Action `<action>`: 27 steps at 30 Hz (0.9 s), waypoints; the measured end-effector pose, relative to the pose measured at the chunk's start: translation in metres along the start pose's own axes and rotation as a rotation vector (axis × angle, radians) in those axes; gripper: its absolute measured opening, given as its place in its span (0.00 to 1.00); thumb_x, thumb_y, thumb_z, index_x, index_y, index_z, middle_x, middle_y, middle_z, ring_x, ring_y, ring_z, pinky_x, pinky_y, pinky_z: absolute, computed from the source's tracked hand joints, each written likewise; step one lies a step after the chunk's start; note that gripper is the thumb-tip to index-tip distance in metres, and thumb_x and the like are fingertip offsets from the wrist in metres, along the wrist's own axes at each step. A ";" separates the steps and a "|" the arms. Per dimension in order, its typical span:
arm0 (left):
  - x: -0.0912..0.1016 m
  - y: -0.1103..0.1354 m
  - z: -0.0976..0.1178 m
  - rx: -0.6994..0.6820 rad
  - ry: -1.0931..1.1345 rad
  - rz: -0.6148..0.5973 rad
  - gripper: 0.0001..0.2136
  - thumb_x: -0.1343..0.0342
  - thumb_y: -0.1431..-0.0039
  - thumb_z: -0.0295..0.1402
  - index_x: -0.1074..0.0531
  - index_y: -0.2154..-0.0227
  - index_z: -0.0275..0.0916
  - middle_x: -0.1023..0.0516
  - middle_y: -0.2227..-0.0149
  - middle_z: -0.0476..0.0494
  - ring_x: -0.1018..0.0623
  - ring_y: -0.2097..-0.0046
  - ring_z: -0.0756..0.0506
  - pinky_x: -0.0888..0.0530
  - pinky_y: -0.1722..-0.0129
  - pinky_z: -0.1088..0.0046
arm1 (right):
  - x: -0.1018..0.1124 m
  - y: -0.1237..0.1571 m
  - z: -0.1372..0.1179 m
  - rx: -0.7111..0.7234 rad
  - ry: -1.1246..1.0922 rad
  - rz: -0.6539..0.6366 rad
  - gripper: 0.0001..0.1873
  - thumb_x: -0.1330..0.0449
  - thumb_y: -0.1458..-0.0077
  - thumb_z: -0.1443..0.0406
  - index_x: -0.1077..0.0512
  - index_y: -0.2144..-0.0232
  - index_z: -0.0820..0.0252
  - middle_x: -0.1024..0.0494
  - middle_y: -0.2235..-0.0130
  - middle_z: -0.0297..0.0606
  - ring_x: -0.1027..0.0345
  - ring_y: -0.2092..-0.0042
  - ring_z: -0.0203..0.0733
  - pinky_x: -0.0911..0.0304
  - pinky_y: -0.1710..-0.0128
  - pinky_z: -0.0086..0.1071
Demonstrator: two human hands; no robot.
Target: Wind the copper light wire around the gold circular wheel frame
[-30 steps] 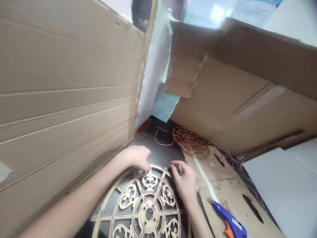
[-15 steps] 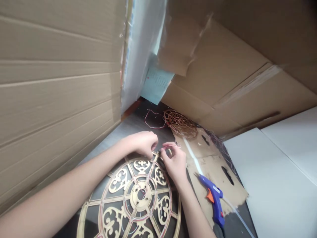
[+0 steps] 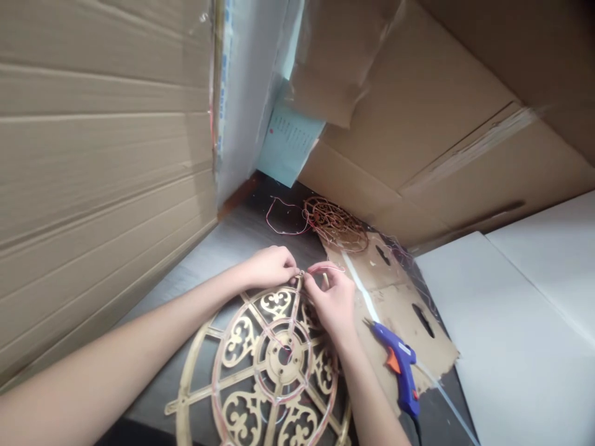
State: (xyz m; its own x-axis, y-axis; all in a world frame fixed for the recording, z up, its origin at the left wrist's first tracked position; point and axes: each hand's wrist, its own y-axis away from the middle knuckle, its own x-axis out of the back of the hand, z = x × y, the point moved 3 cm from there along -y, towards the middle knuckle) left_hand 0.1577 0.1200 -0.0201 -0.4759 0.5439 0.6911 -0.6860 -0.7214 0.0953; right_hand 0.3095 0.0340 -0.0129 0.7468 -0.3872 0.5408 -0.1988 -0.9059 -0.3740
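Note:
A round gold openwork frame [image 3: 260,365] with scroll ornaments and thin red wire along its ribs lies on the dark table in front of me. My left hand [image 3: 268,267] is closed at the frame's far rim, its fingertips pinched together. My right hand [image 3: 331,296] is closed right beside it, pinching a thin pinkish wire [image 3: 332,267] that loops over its fingers. The two hands' fingertips meet at the top of the frame.
A coil of copper-coloured wire [image 3: 335,223] and a loose red strand [image 3: 279,217] lie farther back. A blue and orange glue gun [image 3: 398,367] rests on a torn cardboard piece [image 3: 400,310] at right. Cardboard walls [image 3: 102,186] rise left and behind; white boards [image 3: 515,322] lie right.
The hands have come together at the frame's far rim, the right one pinching wire. The view has tilted down, and the frame has turned a little.

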 end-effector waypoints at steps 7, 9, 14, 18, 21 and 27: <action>-0.002 0.000 0.003 0.017 -0.012 0.029 0.16 0.49 0.38 0.39 0.17 0.71 0.40 0.22 0.76 0.46 0.28 0.73 0.47 0.40 0.72 0.71 | 0.003 0.000 0.000 0.013 0.119 0.012 0.04 0.38 0.46 0.64 0.23 0.71 0.58 0.19 0.67 0.34 0.27 0.67 0.41 0.33 0.60 0.33; -0.003 0.000 0.003 0.025 -0.020 0.046 0.14 0.47 0.40 0.38 0.17 0.71 0.40 0.22 0.76 0.45 0.29 0.73 0.47 0.40 0.71 0.70 | 0.002 0.000 -0.001 0.024 0.160 0.002 0.04 0.38 0.46 0.65 0.23 0.71 0.57 0.18 0.67 0.35 0.25 0.64 0.43 0.33 0.58 0.33; -0.006 0.001 0.006 0.015 -0.056 0.089 0.13 0.46 0.41 0.37 0.18 0.73 0.39 0.22 0.75 0.44 0.31 0.74 0.47 0.41 0.70 0.68 | -0.001 -0.003 -0.007 0.011 0.223 -0.023 0.04 0.38 0.49 0.67 0.23 0.73 0.57 0.18 0.68 0.36 0.25 0.65 0.43 0.33 0.61 0.33; -0.007 0.002 0.009 0.050 -0.093 0.118 0.13 0.46 0.40 0.37 0.17 0.70 0.39 0.21 0.73 0.43 0.29 0.71 0.46 0.41 0.70 0.69 | -0.003 -0.015 -0.017 -0.015 0.309 -0.099 0.03 0.38 0.54 0.69 0.24 0.76 0.59 0.20 0.74 0.37 0.26 0.69 0.44 0.36 0.65 0.33; -0.008 0.002 0.011 0.076 -0.133 0.133 0.13 0.47 0.41 0.35 0.17 0.67 0.39 0.19 0.70 0.42 0.25 0.68 0.44 0.40 0.69 0.69 | -0.005 -0.025 -0.023 -0.053 0.411 -0.158 0.04 0.39 0.57 0.71 0.24 0.78 0.60 0.22 0.77 0.36 0.29 0.73 0.42 0.39 0.69 0.33; -0.012 0.011 0.004 0.044 -0.231 0.209 0.15 0.50 0.40 0.35 0.17 0.66 0.38 0.18 0.69 0.37 0.23 0.66 0.40 0.42 0.70 0.67 | -0.021 -0.025 -0.030 -0.041 0.520 -0.121 0.08 0.37 0.59 0.75 0.27 0.81 0.59 0.23 0.77 0.37 0.29 0.70 0.43 0.40 0.68 0.34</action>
